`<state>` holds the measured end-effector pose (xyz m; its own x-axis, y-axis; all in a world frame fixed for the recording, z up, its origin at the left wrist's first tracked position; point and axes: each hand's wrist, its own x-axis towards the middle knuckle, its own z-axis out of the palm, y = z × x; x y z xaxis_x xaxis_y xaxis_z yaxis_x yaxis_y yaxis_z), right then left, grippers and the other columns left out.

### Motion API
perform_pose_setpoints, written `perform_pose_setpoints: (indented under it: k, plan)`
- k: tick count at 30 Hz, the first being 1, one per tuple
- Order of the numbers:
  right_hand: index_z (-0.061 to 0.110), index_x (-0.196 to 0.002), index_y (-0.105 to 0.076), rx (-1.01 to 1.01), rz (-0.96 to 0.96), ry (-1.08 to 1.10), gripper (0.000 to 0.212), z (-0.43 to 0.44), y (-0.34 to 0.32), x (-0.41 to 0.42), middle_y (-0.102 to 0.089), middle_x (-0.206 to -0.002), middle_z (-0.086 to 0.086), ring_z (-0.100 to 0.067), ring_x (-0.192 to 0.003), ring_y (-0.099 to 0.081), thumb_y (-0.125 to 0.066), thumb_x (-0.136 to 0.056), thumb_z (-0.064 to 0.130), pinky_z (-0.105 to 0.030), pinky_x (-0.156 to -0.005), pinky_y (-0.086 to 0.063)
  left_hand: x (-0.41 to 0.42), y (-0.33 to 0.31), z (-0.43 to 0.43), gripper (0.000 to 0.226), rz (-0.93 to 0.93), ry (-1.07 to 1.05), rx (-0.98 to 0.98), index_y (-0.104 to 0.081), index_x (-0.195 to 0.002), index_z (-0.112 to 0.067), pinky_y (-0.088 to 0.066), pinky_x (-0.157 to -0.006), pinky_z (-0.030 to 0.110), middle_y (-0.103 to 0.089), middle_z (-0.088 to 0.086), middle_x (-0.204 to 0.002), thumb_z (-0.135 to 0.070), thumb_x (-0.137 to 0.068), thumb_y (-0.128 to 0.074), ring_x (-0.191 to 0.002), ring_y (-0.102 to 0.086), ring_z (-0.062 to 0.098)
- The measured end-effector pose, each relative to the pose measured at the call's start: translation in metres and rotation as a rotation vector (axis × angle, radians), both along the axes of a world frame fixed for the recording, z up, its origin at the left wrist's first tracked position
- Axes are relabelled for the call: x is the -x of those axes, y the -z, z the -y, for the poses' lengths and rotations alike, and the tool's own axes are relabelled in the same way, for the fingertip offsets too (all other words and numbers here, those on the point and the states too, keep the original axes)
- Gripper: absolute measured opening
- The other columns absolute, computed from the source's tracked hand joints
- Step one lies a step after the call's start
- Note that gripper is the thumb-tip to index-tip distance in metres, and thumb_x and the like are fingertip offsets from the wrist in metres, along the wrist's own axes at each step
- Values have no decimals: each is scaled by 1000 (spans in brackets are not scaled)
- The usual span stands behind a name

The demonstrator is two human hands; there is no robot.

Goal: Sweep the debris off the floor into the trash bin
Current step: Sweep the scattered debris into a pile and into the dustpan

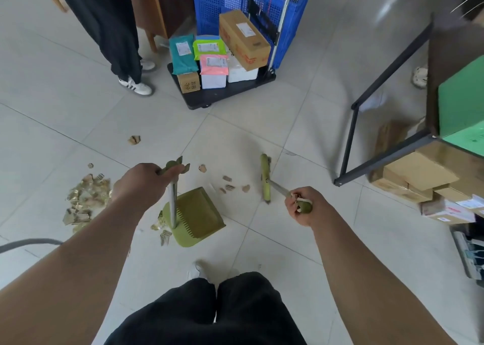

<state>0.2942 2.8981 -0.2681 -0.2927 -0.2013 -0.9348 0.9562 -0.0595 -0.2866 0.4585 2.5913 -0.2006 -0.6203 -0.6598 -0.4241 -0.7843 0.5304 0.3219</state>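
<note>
Left hand (141, 181) gripping the dustpan (199, 215) handle, right hand (305, 205) wrapped round the broom (265, 178) – cardboard scraps (230, 184) between them, bigger pile (83, 200) beside the left hand.

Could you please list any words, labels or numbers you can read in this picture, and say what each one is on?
Nothing can be read with certainty.
Small brown box on the cart: dark printed characters, too blurred to read.
Big carton: white label and red print, illegible.
Teal, green and pink mailers: labels too small.
Parcels at right: labels blurred.

Dustpan (200, 215) between debris pile (85, 200) and broom (265, 178)
</note>
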Motion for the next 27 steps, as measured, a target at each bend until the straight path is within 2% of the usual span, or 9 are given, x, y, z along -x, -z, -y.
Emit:
perform_pose_setpoints:
  k: [6,10,12,16,20,25,27]
  plan:
    - [9,-82,-43,-109,-28,64,14,-16,14,36,-45,-41,-5,-10,-26,-44,-33,-91,5,-13,-28,-35,24,3,2,66,-7,-14,-10,-42,-55,-16,-33,-55,29,-46,1,-51,-75,-85,-42,-52,-48,22]
    - [7,-86,-47,-162,-34,61,16,-12,19,74,-43,-63,-5,-10,-25,-44,-32,-91,4,-12,-28,-36,47,7,0,66,-8,-67,-20,-43,-57,-14,-34,-57,29,-46,0,-50,-74,-86,-43,-51,-48,22]
    - [7,-85,-46,-190,-37,31,16,-6,21,95,-43,-67,-5,-11,-24,-45,-33,-92,5,-12,-28,-36,57,7,-5,65,3,-113,-11,-44,-58,-13,-35,-56,30,-47,1,-52,-72,-87,-43,-52,-49,21]
    - [7,-85,-47,-237,-38,-87,15,10,27,141,-45,-68,-6,-11,-24,-46,-34,-94,5,-11,-29,-37,73,12,-15,66,38,-213,12,-45,-59,-12,-34,-52,28,-45,1,-51,-72,-87,-44,-48,-46,20]
    - [10,-84,-48,-241,-73,-276,18,40,31,177,-44,-67,-5,-10,-25,-45,-34,-93,1,-11,-31,-37,75,17,-22,68,39,-335,-17,-54,-63,-10,-39,-54,28,-54,1,-53,-73,-86,-44,-51,-53,21]
    - [8,-82,-45,-198,-105,-543,16,87,36,189,-42,-62,-5,-10,-28,-44,-34,-92,3,-14,-30,-34,65,19,-30,66,55,-505,-7,-58,-65,-11,-39,-59,30,-64,6,-64,-73,-85,-47,-59,-58,21]
    - [7,-79,-44,-201,-119,-644,17,107,35,184,-43,-58,-6,-11,-28,-42,-33,-92,3,-13,-31,-34,57,18,-33,68,66,-563,-13,-56,-65,-11,-38,-60,30,-62,7,-63,-75,-84,-46,-60,-57,22]
